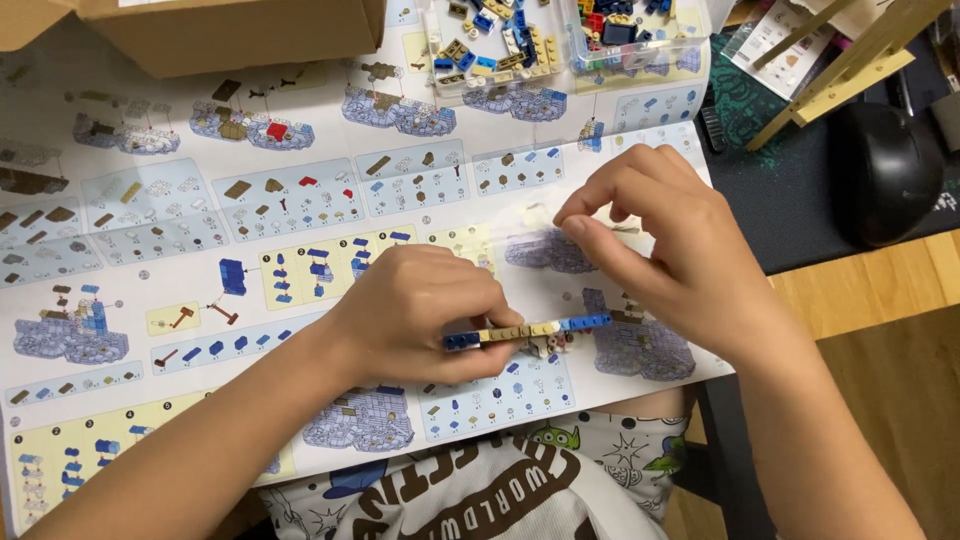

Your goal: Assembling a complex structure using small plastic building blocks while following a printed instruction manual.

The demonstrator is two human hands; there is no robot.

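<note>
Brick strip [527, 331], blue and tan, lies near the middle over the instruction sheet [180, 250], gripped by the left hand [420, 310]. Right hand [660, 240] pinches something tiny; a slip could likely drop it among the printed pictures.

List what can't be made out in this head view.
- Left hand: its grip on the brick strip is hidden by its own fingers.
- Right hand: whatever its fingertips pinch is too small and blurred.
- Brick tray: cut off by the top edge.
- Box: cut off too.
</note>
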